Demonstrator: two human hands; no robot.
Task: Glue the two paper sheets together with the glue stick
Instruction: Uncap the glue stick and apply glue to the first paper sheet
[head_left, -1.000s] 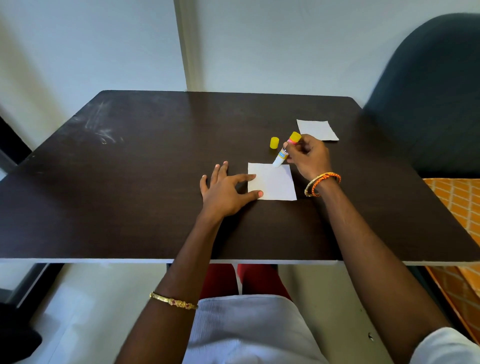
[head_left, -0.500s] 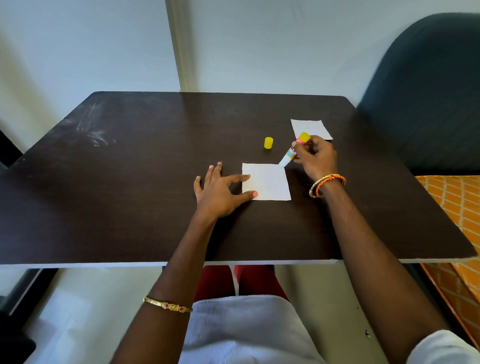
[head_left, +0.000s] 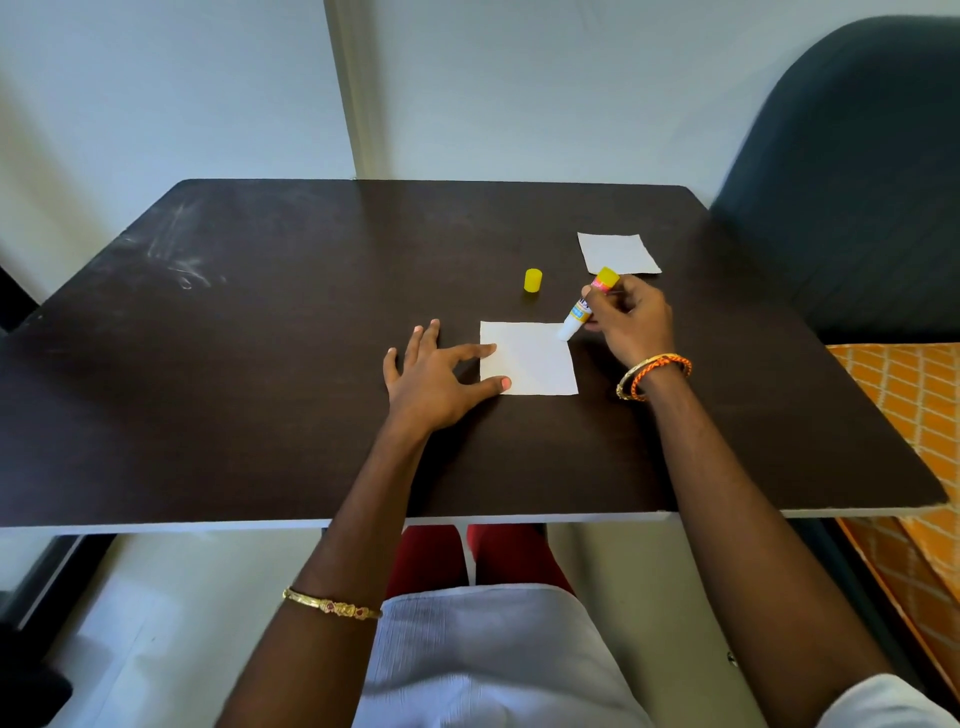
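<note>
Table: a dark brown wood-grain table (head_left: 234, 395) with a pale front edge, pushed against a plain light wall; chalky scuffs on its far left.
Right hand: my right hand (head_left: 631, 325) has its fingers curled round the glue stick (head_left: 586, 306), pinching it near the top.
Glue stick: a short cylinder, white at the nose, printed label mid-body, yellow base up; it tilts toward me and to the left, nose touching the far right corner of the near sheet.
Left hand: my left hand (head_left: 434, 376) lies flat, fingers spread and straight; thumb and forefinger press the near sheet's left edge, the rest on bare table.
Near sheet: a white near sheet (head_left: 532, 364), roughly square, matte and flat, between my two hands.
Far sheet: a second white far sheet (head_left: 618, 253), the same shape, lying beyond my right hand, well apart from the first.
Cap: a small yellow cap (head_left: 533, 281) standing upright, near the far sheet's left.
Wrists: orange and gold bangles (head_left: 653, 375) on the right, a thin gold bracelet (head_left: 332, 605) on the left.
Change: the glue nose was at the sheet's far edge a second ago, left of this corner; it has travelled right.
</note>
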